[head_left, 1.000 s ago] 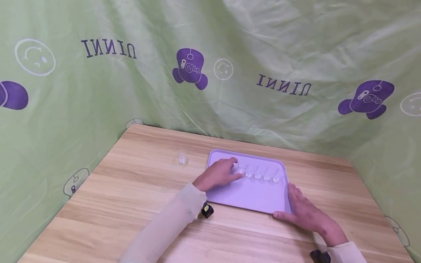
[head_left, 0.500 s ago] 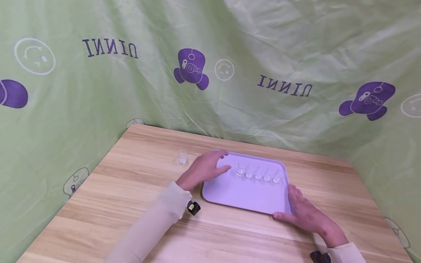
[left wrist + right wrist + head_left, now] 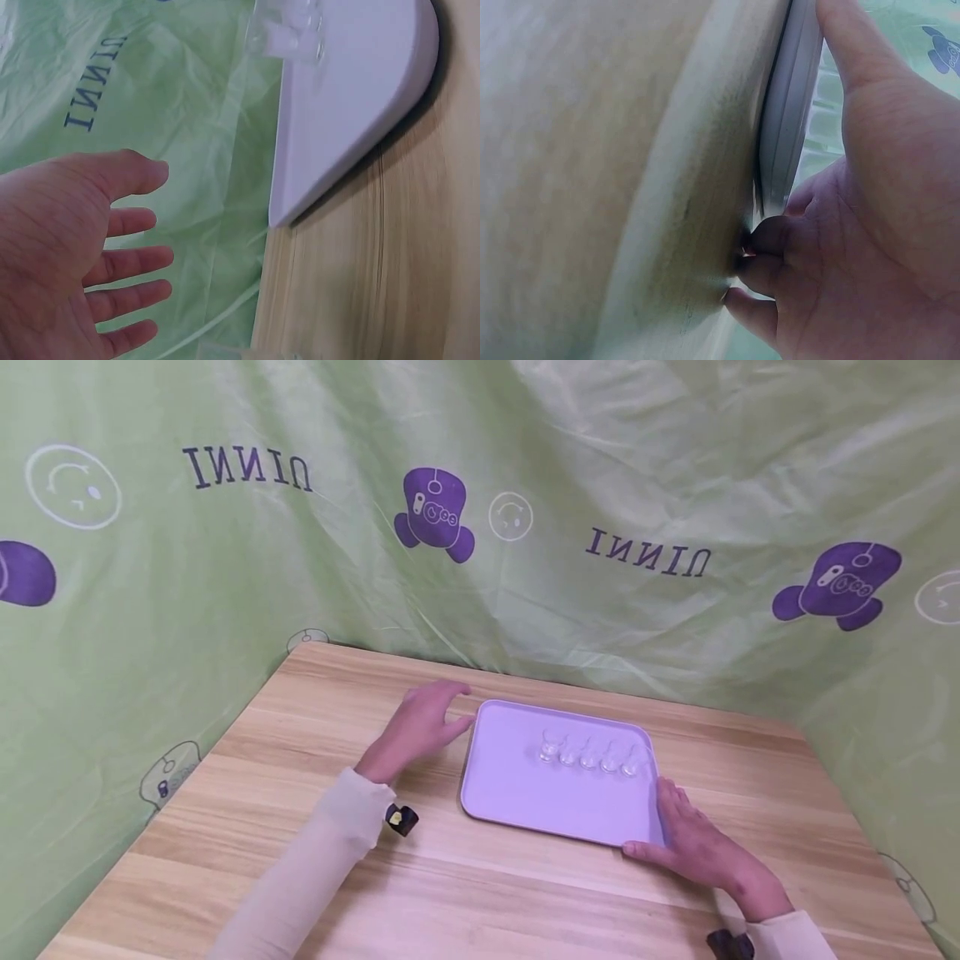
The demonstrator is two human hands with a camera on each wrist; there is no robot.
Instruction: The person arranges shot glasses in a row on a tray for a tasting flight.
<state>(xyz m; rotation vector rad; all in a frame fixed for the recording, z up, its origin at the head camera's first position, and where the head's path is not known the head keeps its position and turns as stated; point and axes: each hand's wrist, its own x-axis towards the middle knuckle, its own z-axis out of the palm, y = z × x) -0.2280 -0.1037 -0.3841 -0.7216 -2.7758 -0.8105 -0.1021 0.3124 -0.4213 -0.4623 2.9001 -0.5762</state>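
Note:
My left hand (image 3: 420,722) hangs with spread fingers just left of the purple tray (image 3: 555,806), holding nothing. In the left wrist view the same hand (image 3: 67,255) shows parted fingers, and a clear edge, perhaps of a small cup (image 3: 225,352), peeks in at the bottom. That cup is hidden behind the hand in the head view. My right hand (image 3: 697,843) rests against the tray's near right corner, thumb along the front edge and fingers along the right side. Several small clear cups (image 3: 589,760) stand in a row on the tray's right half.
The tray lies on a wood-grain table (image 3: 480,893). Behind and at the sides hangs a green curtain (image 3: 337,568) with purple prints, meeting the table's far edge. A black wrist camera (image 3: 402,819) sits below the left wrist.
My left hand has moved left, away from the row of cups and off the tray, to where a lone cup was visible earlier. The right hand, tray and row of cups stay put.

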